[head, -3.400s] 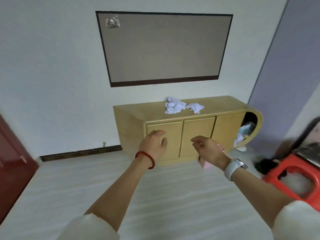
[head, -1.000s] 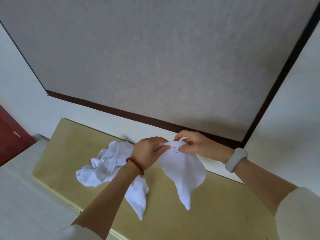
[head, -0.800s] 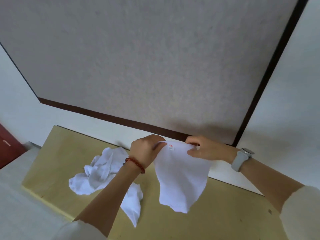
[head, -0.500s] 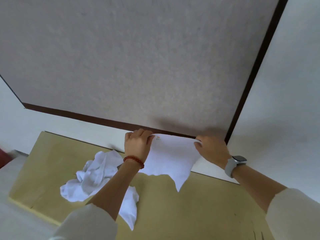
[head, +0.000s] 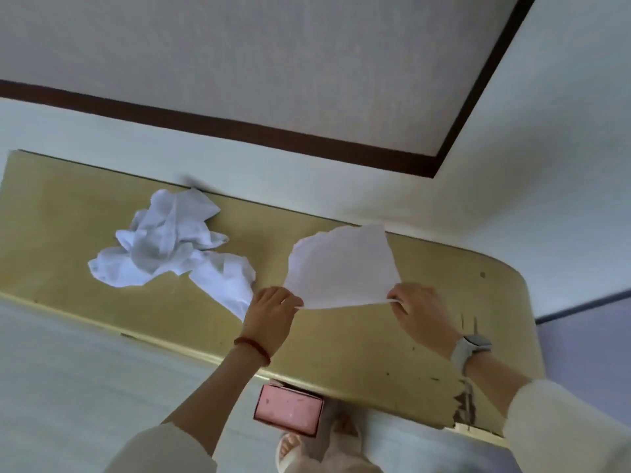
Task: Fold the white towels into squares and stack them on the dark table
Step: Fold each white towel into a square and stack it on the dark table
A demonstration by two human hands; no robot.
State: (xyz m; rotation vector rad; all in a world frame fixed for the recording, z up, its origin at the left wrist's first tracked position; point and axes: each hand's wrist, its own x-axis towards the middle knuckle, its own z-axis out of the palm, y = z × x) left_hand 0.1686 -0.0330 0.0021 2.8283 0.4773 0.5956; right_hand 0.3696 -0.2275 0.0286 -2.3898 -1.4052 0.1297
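From the head view, a person stands at a yellow wood table (head: 341, 343) that sits against a white wall (head: 307, 172). Both hands reach out over the table top.

The left hand (head: 269, 319) pinches the near left corner of a white towel (head: 341, 268) between thumb and fingers. The right hand (head: 421, 312) pinches the near right corner of the same towel. The near edge of the towel is pulled straight between the two hands. The rest of the towel spreads away from the person, toward the wall, over the right half of the table. I cannot tell if it lies flat on the top or floats just above it.

A pile (head: 170, 247) of more white towels lies all crumpled on the left half of the table. One end of the pile comes close to the left hand.

The left wrist has a red bead band (head: 252, 349). The right wrist has a watch (head: 471, 349) with a pale strap. Both arms wear pale sleeves.

Down on the floor (head: 68, 387), just in front of the table, stands a pink box (head: 288, 409). Next to it is the person's foot (head: 290, 450) in a pale slipper. A big grey board (head: 273, 56) with a dark frame hangs on the wall above the table.
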